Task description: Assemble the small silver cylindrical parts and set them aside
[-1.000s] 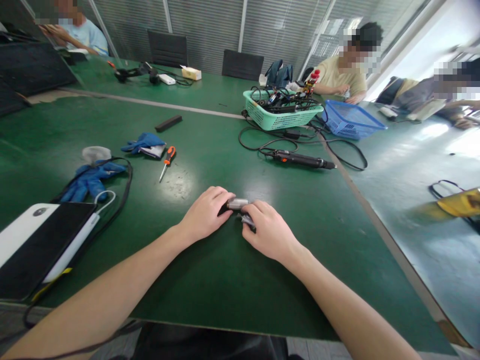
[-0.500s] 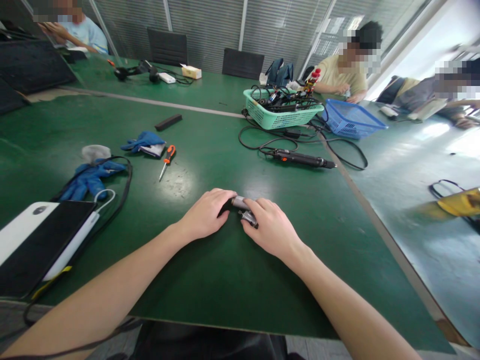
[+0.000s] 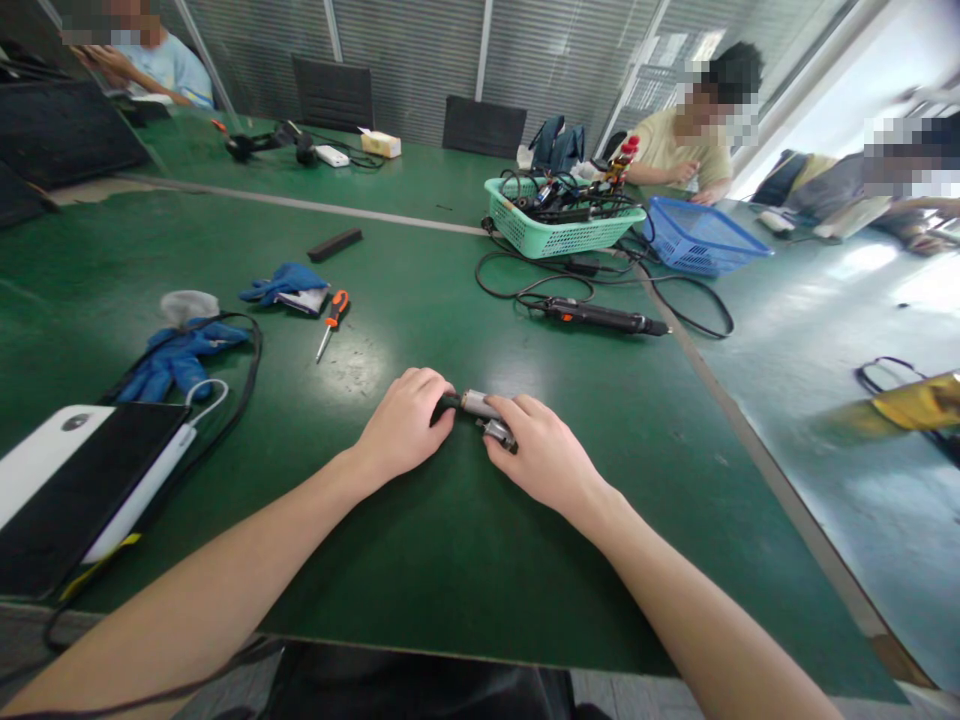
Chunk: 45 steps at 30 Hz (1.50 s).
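Near the middle of the green table (image 3: 480, 560), my right hand (image 3: 551, 455) is closed around a silver-grey metal cylinder (image 3: 478, 403), with its far end under the fingers. A second small metal part (image 3: 498, 433), shiny and toothed-looking at one end, sits by the thumb of that hand. To the left, my left hand (image 3: 405, 425) is curled in a pinch on a short black piece (image 3: 447, 403), mostly covered by the fingers. The black piece lines up with the cylinder's left end; whether they touch I cannot tell.
An orange-handled screwdriver (image 3: 333, 322), blue gloves (image 3: 180, 360) and a black bar (image 3: 335, 245) lie left. Beyond my hands are a corded electric screwdriver (image 3: 600, 316), a green basket (image 3: 551, 240) of cables and a blue basket (image 3: 701, 250). Other people sit around the table.
My left hand has shifted slightly left, away from the metal cylinder's end, and the black piece now shows between them. My right hand stays nearly still.
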Each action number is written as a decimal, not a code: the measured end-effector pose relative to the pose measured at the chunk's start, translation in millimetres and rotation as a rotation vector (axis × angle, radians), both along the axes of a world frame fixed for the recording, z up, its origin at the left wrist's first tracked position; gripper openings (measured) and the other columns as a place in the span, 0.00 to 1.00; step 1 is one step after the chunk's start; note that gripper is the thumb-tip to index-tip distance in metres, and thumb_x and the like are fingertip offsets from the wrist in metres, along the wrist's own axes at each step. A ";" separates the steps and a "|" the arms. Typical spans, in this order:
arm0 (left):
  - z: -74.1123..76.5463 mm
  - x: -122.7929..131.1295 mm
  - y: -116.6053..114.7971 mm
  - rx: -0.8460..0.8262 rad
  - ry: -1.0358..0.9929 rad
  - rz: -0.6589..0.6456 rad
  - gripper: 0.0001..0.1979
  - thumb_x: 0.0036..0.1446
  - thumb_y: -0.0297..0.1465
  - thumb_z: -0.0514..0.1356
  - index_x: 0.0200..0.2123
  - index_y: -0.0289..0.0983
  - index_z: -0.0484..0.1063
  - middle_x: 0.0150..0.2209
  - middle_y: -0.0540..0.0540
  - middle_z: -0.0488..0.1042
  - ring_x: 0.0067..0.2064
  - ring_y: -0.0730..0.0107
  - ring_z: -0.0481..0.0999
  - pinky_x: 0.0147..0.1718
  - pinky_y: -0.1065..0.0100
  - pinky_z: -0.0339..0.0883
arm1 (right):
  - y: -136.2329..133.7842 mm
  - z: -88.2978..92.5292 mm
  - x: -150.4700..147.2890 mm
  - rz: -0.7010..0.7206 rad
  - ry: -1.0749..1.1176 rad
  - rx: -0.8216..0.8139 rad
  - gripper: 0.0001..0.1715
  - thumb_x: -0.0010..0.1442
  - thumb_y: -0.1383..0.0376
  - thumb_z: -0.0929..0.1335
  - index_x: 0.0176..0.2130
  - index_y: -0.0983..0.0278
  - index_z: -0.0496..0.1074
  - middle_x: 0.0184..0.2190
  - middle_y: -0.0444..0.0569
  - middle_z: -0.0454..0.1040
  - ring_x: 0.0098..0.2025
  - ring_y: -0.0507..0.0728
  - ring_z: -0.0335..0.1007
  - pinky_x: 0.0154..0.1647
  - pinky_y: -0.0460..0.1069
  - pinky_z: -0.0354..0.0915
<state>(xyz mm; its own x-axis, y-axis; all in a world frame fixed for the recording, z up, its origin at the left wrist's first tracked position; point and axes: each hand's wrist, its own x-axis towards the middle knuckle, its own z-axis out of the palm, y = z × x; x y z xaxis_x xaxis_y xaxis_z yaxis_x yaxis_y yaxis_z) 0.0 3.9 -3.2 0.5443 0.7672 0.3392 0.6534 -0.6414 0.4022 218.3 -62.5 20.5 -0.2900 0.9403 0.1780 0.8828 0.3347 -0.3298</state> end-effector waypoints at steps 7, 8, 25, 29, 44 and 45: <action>-1.5 0.0 -0.5 0.009 0.012 -0.046 0.07 0.64 0.29 0.59 0.45 0.38 0.72 0.47 0.43 0.73 0.50 0.57 0.72 0.52 0.53 0.69 | 0.5 -4.0 0.7 0.001 0.018 0.015 0.26 0.66 0.65 0.67 0.62 0.62 0.68 0.44 0.54 0.73 0.47 0.63 0.71 0.49 0.56 0.70; -1.4 0.1 -0.6 0.009 0.013 -0.046 0.07 0.64 0.29 0.58 0.45 0.38 0.72 0.47 0.43 0.73 0.51 0.57 0.72 0.52 0.53 0.69 | 0.9 -5.1 1.0 0.001 0.018 0.021 0.25 0.66 0.65 0.66 0.62 0.62 0.68 0.44 0.54 0.73 0.47 0.63 0.71 0.50 0.56 0.70; 3.2 1.8 -3.1 -0.017 -0.008 -0.032 0.07 0.62 0.28 0.59 0.44 0.37 0.70 0.45 0.43 0.73 0.49 0.56 0.72 0.50 0.54 0.69 | -0.1 2.7 3.3 -0.099 -0.098 0.090 0.18 0.62 0.56 0.70 0.47 0.64 0.69 0.42 0.55 0.72 0.45 0.64 0.70 0.45 0.56 0.67; 4.6 1.8 -4.6 -0.001 -0.038 -0.050 0.08 0.63 0.28 0.59 0.45 0.37 0.70 0.44 0.43 0.73 0.49 0.56 0.71 0.50 0.53 0.69 | -0.7 5.6 3.9 -0.061 -0.154 0.067 0.12 0.63 0.56 0.69 0.40 0.62 0.69 0.38 0.51 0.72 0.42 0.62 0.70 0.40 0.53 0.65; 5.7 1.7 -7.0 0.034 -0.041 -0.181 0.16 0.62 0.24 0.57 0.52 0.38 0.69 0.55 0.41 0.72 0.57 0.55 0.70 0.59 0.52 0.67 | -5.4 6.1 1.2 0.227 -0.054 -0.012 0.08 0.65 0.65 0.68 0.46 0.62 0.71 0.44 0.54 0.75 0.43 0.60 0.72 0.42 0.53 0.67; 7.4 1.5 -7.7 0.040 -0.047 -0.181 0.15 0.61 0.24 0.56 0.50 0.37 0.69 0.53 0.41 0.72 0.56 0.56 0.70 0.57 0.53 0.67 | -5.4 6.3 0.7 0.224 -0.046 -0.027 0.08 0.65 0.65 0.68 0.46 0.62 0.71 0.44 0.54 0.75 0.42 0.60 0.73 0.42 0.53 0.67</action>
<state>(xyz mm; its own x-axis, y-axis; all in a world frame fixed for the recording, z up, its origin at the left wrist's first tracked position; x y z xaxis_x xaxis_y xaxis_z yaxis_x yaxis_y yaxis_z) 1.5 -3.8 4.2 0.6550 0.6439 0.3955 0.5074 -0.7626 0.4013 219.0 -67.9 26.8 -0.4993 0.8557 0.1360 0.8015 0.5158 -0.3026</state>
